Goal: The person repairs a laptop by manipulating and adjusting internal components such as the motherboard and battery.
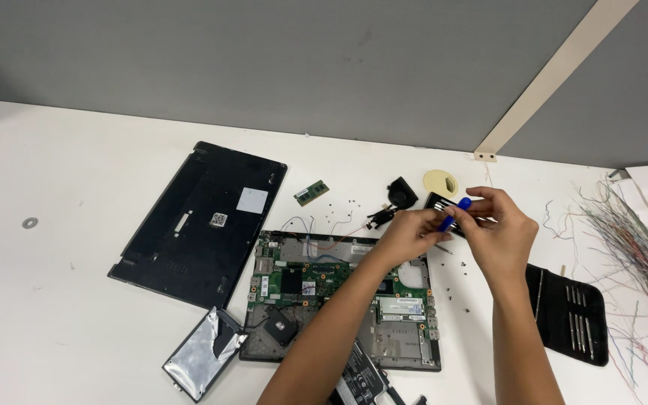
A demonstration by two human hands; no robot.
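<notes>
Both my hands meet above the right rear corner of an opened laptop base (316,285) with its green circuit board bared. My left hand (412,234) and my right hand (498,231) together grip a small blue-handled screwdriver (455,211), fingers pinched around it. Just behind the hands lies a black rectangular part (438,199), partly hidden. The screwdriver's tip is hidden by my fingers.
A black laptop bottom cover (200,221) lies at the left, a silver drive (202,351) near the front. A memory stick (311,192), a black fan (402,191), loose screws, a tape roll (439,181), a black tool pouch (570,313) and tangled coloured wires (643,251) lie around.
</notes>
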